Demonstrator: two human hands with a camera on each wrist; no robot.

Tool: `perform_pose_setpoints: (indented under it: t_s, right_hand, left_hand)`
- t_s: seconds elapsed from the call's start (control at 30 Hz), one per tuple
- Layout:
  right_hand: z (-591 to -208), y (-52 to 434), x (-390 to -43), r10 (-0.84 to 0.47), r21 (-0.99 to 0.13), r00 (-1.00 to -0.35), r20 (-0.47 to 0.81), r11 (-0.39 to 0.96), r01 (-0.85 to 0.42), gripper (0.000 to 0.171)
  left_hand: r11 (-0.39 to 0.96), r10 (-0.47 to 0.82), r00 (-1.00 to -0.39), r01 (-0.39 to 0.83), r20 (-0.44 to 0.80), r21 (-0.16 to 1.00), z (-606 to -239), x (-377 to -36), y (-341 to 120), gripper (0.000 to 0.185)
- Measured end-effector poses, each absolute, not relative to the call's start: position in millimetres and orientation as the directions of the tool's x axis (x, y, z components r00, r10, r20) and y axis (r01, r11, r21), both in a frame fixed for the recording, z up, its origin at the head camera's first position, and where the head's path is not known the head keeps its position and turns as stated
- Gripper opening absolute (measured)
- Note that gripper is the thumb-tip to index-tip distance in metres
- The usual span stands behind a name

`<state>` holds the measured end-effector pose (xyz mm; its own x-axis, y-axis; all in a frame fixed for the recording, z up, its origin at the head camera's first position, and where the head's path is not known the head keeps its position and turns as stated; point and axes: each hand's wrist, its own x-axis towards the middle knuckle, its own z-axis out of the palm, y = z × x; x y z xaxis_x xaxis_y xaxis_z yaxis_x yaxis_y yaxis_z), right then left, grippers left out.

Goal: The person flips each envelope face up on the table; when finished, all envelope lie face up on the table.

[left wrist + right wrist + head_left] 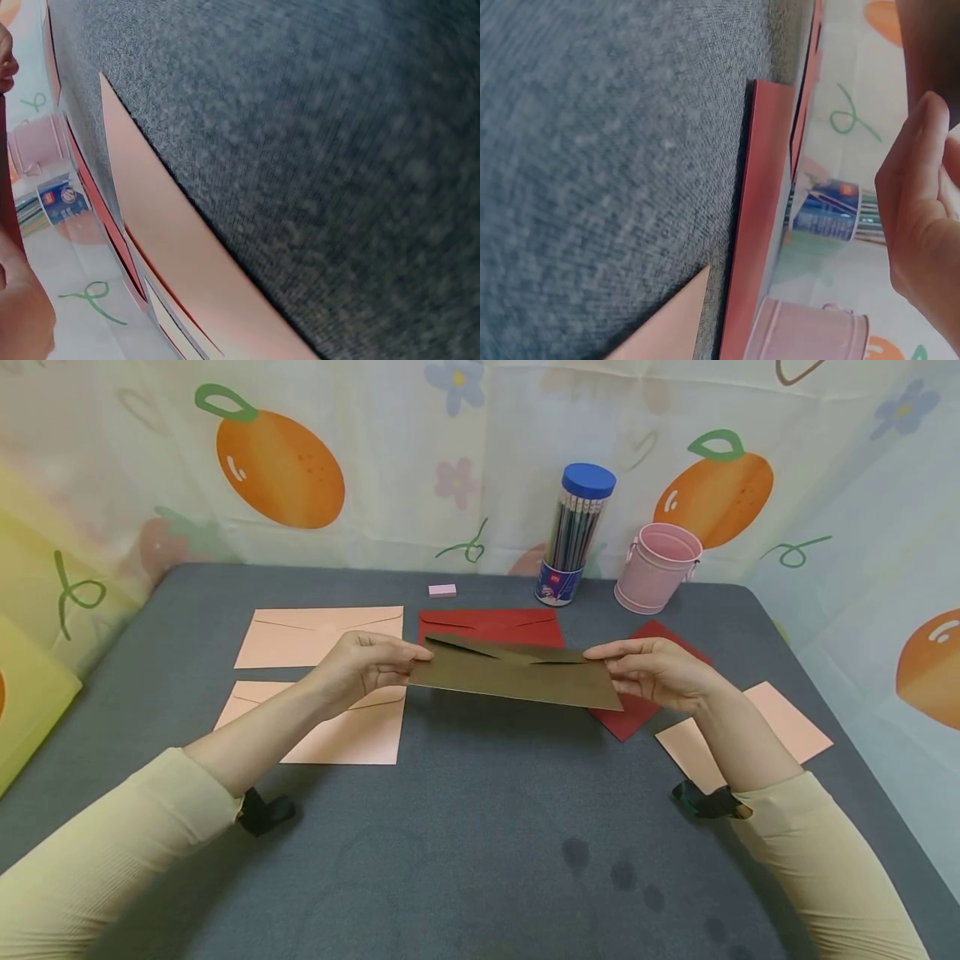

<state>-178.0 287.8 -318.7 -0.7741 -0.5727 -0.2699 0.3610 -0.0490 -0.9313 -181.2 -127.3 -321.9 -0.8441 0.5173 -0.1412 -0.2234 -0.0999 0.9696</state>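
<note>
In front of the squarely laid red envelope (pixel 487 625) and raised off the surface (pixel 480 860), a brown envelope (pixel 513 683) is pinched at one end by the left hand (pixel 367 662), at the other by the right hand (pixel 658 672). Left of the red envelope lie two pink envelopes (pixel 300 647); right, a slanted red one (pixel 637 714); behind its right end stands a pencil tub (pixel 573 535).

Unreadable label (pixel 558 582) on pencil tub (pixel 575 533)

Head camera looks forward-down; close, sideways wrist views share the pink bucket (pixel 37 144).
</note>
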Motion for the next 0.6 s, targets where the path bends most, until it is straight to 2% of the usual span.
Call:
perform_pose_setpoints:
  t_s: [0.2,0.3,0.47,0.53,0.6]
  right_hand:
    - [-317.1,282.2,-176.0,-0.505,-0.932,-0.805,-0.311,-0.005,0.362,0.030]
    - [-317.7,280.4,-174.8,-0.482,-0.940,-0.816,-0.319,0.053,0.336,0.035]
    - [-321.1,277.4,-173.4,-0.437,-0.938,-0.830,-0.346,0.170,0.301,0.045]
    - [-323.8,275.7,-173.3,-0.421,-0.933,-0.835,-0.355,0.218,0.287,0.048]
    - [-326.6,274.1,-173.6,-0.410,-0.926,-0.836,-0.364,0.254,0.278,0.052]
  left_hand:
    - [0.176,0.444,-0.864,-0.176,-0.238,0.968,-324.1,-179.7,-123.2,0.012]
    - [0.250,0.452,-0.854,-0.157,-0.259,0.955,-324.3,-178.7,-121.6,0.037]
    - [0.295,0.470,-0.837,-0.151,-0.281,0.943,-325.4,-179.4,-122.0,0.085]
    - [0.334,0.482,-0.825,-0.140,-0.296,0.932,-327.1,-180.2,-123.3,0.090]
    - [0.371,0.495,-0.811,-0.127,-0.311,0.920,-329.2,-180.8,-124.7,0.087]
